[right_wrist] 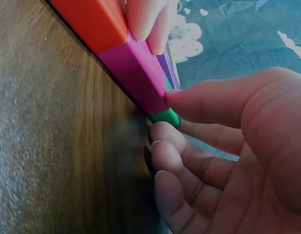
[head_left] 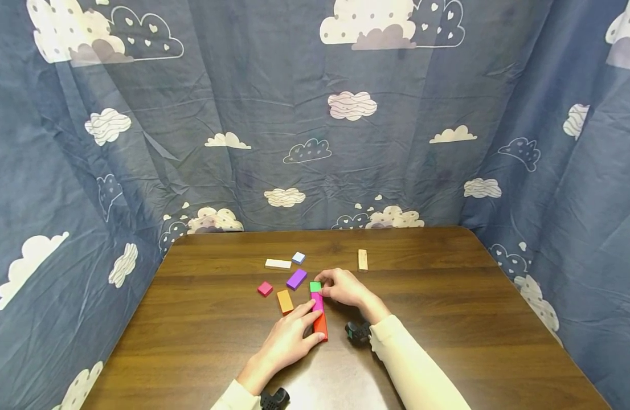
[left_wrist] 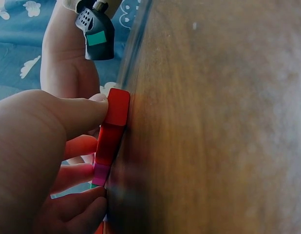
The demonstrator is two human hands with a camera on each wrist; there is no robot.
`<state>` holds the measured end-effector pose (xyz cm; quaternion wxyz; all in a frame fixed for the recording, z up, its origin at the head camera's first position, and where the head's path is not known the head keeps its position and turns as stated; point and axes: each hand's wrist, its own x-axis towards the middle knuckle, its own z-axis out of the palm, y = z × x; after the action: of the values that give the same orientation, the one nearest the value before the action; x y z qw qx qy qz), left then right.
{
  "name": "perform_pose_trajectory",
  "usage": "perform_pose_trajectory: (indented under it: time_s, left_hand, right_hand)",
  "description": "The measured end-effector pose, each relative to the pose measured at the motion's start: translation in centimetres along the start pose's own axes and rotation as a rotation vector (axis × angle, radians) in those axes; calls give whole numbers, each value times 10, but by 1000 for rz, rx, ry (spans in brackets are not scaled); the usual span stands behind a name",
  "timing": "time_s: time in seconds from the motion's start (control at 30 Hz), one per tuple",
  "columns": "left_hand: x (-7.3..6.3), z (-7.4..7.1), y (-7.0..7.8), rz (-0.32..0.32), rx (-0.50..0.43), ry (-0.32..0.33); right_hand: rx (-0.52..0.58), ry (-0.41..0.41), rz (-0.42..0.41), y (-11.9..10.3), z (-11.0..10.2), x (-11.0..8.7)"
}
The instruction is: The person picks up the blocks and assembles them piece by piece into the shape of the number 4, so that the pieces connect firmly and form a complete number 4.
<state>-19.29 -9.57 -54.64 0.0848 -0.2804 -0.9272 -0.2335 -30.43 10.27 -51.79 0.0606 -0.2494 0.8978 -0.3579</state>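
A row of blocks runs away from me on the table: a red block (head_left: 320,327) nearest, a magenta block (head_left: 317,302) in the middle, a green block (head_left: 315,286) at the far end. My left hand (head_left: 288,336) rests along the row, its thumb against the red block near its near end, its fingertips on the magenta and red blocks. At the far end, my right hand (head_left: 346,288) holds the green block, its index finger behind it and its thumb at the joint with the magenta block. The index fingertip is partly hidden in the right wrist view.
Left of the row lie an orange block (head_left: 285,302), a purple block (head_left: 297,279) and a crimson block (head_left: 265,289). Farther back are a white block (head_left: 278,264), a light blue block (head_left: 298,258) and a pale wooden block (head_left: 363,259). A cloud-patterned curtain (head_left: 274,114) hangs behind the table (head_left: 448,319).
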Motion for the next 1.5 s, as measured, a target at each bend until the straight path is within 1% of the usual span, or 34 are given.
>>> perform_pose_trajectory:
  time_s: [0.43,0.57,0.73,1.0,1.23,1.5]
  left_hand:
    - [1,-2,1,3,-2,-10]
    - [1,-3,1,9,1,-5]
    - [1,-3,1,18,4,4]
    - [0,-3,2,-2,-16,-10]
    - [1,-3,1,6,-6,5]
    - [-1,-4,2,-18,-52,-6]
  right_hand:
    - [-21,44,27,-4,2,3]
    - [-26,47,45,-2,4,6]
    - [-7,59,59,-2,3,7]
    - [9,68,53,-2,5,6]
    - [6,63,56,-4,2,5]
    - [35,56,64,-4,2,4]
